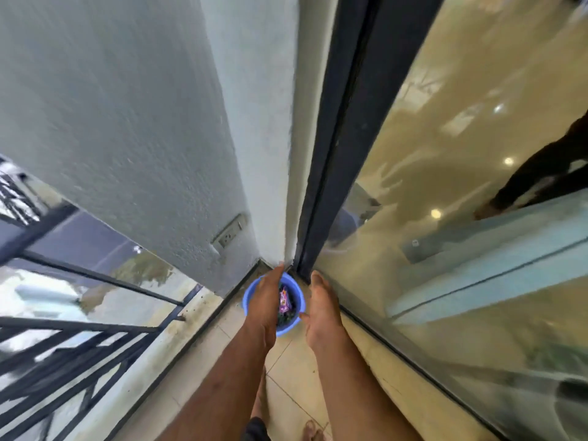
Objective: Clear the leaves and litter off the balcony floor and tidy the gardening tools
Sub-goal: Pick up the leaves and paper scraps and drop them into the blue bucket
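I see the blue bucket (288, 326) straight below; left hand (265, 300), fingers straight, over it; right hand (321, 307), also flat, beside its rim

Soft, even daylight is filling the wide-angle view, motion blur is smearing the railing (63, 354) and wall (127, 106), edges are bowing outward, and the glass door (461, 218) is throwing back hazy reflections and small bright ceiling-light spots.
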A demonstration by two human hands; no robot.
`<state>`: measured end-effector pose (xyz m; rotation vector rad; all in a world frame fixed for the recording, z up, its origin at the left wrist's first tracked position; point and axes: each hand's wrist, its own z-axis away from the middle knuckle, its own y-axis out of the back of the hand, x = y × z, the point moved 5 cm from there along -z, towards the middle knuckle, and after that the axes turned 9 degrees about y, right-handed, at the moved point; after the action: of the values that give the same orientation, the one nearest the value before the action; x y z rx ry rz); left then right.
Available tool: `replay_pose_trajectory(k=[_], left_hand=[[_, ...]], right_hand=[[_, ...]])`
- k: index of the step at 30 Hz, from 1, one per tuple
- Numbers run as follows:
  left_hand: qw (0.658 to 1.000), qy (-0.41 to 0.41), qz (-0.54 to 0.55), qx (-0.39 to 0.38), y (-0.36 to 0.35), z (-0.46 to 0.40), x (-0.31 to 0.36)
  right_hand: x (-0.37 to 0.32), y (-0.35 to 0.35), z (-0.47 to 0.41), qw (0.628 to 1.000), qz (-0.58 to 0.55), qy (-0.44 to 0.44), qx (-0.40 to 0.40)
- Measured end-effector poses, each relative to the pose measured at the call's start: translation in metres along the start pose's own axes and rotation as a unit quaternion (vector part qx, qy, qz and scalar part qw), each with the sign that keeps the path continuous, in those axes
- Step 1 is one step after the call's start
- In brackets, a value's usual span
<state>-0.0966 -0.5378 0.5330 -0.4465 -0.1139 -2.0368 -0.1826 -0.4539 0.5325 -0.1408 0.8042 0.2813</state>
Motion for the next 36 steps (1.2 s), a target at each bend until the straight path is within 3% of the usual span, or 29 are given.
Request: replay_pose_trajectory(k=[5,9,14,24,28,36], left_hand=[[0.993,-0.097,-0.061,0.009,-0.035,0.151,0.023],[0.991,-0.117,-0.053,-0.032,-0.070,0.236,0.021],[0.982,-0.154,-0.091,-0.060,-0.113,0.274,0.018],[0.948,-0.204,-0.206,-0.131,-0.198,0.354,0.003],[0.910,-0.209,-0.291,-0.210,-0.237,0.381,0.000],[0.799,-0.218,-0.458,-0.324,-0.297,0.422,-0.031]], right_hand=[[-0.075,0.038,0.084,0.997,0.018,0.072,0.003],[-0.115,0.078,0.140,0.996,-0.035,0.082,0.008],[-0.158,0.125,0.205,0.996,-0.067,0.055,0.018],[-0.228,0.205,0.246,0.973,-0.169,0.140,0.073],[-0.245,0.246,0.258,0.951,-0.217,0.181,0.123],[-0.227,0.322,0.300,0.891,-0.312,0.206,0.259]])
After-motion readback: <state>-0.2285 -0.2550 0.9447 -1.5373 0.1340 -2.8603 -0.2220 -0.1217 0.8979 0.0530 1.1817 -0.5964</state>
